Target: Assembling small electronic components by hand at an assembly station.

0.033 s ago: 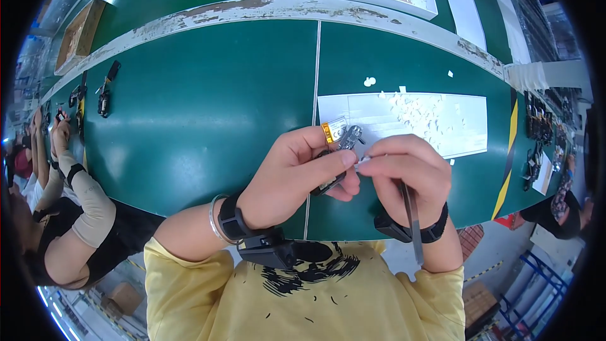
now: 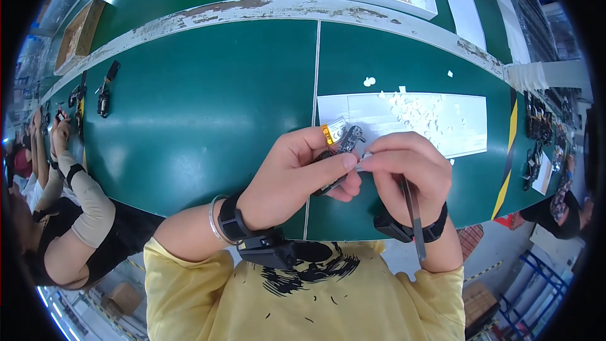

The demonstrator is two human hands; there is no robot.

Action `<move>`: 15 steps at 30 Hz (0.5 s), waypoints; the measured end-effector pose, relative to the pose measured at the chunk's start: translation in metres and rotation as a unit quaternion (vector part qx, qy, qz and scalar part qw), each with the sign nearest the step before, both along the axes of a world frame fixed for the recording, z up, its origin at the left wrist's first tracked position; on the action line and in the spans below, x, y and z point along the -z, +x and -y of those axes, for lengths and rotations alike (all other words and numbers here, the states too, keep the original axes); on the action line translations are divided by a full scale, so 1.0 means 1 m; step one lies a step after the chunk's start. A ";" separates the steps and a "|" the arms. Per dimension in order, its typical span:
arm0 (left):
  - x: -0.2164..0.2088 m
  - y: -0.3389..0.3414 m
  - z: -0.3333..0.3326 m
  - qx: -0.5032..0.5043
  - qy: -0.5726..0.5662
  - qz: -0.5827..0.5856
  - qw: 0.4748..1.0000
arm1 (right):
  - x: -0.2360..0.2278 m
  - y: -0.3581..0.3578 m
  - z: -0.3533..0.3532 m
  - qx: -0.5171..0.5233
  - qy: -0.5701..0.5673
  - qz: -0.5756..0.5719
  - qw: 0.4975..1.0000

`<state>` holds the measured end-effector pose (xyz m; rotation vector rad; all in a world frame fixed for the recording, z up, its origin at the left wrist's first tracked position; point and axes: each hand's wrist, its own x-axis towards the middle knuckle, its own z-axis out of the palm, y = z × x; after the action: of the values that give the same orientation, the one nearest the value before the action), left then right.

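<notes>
From my remote seat I am watching the left hand gripping a small black device, its thumb lying across the near part and its fingers supporting from beneath, so the device is slanting upward and away, its far end poking out beyond the thumb tip. A flat silvery pack with an orange end is sitting at the left hand's index finger, just left of the device's far end. Close on the right of this grip, the right hand is bringing its thumb and index fingertips together on a pale piece, too small for me to identify, right beside the left thumb. That same hand is also holding a slim metal tool, which is running back from the palm past the wrist. Beyond the grip and to its right, a white sheet is lying on the green table, with many small white scraps scattering across it. Farther out, past the painted ledge, a white tray is holding more such bits. Well to the left of the grip, another dark device is resting on the table.
</notes>
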<state>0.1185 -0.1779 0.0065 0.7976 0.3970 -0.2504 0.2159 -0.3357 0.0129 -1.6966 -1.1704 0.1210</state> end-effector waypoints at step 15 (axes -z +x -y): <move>0.002 -0.003 0.008 -0.011 0.099 0.056 0.994 | -0.002 -0.002 0.003 0.106 -0.042 0.002 0.994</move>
<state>0.1154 -0.1862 0.0048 0.9961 0.3282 -0.1473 0.2135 -0.3383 0.0152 -1.8840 -0.9927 0.0367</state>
